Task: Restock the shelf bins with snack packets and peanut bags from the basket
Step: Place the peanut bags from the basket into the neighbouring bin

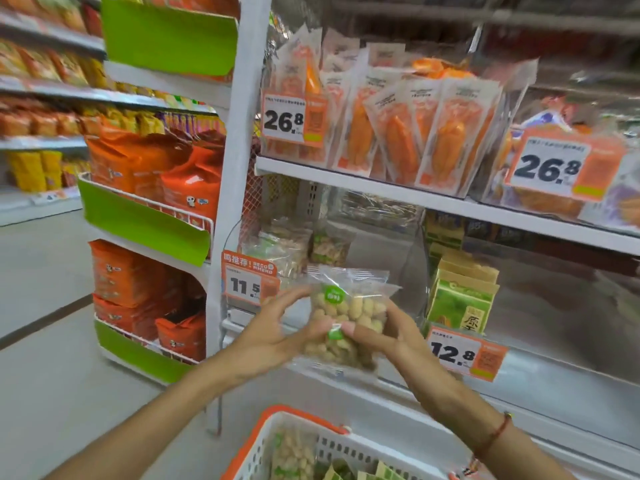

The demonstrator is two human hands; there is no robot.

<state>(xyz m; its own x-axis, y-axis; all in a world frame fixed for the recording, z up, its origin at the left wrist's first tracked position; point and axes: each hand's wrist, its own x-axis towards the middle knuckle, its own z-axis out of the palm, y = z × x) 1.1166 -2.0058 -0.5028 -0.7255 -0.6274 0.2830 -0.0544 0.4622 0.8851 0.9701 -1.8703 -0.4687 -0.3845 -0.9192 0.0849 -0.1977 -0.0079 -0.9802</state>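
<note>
We hold one peanut bag (pixel 346 317) with both hands — left hand (pixel 273 332) and right hand (pixel 384 336) pinching it. Next, we should slide it gently into the bin (pixel 388 244) behind the bag — flat, not squashed.

Stood at left: an end rack (pixel 145 216) with green panels, stacked with orange bags (pixel 173 174). Hung along the shelf edges: orange price tags, 26.8 (pixel 294 120) up top, 11.5 (pixel 250 283) and 12.8 (pixel 464 355) lower down. Lay beneath, grey floor (pixel 41 306).
</note>
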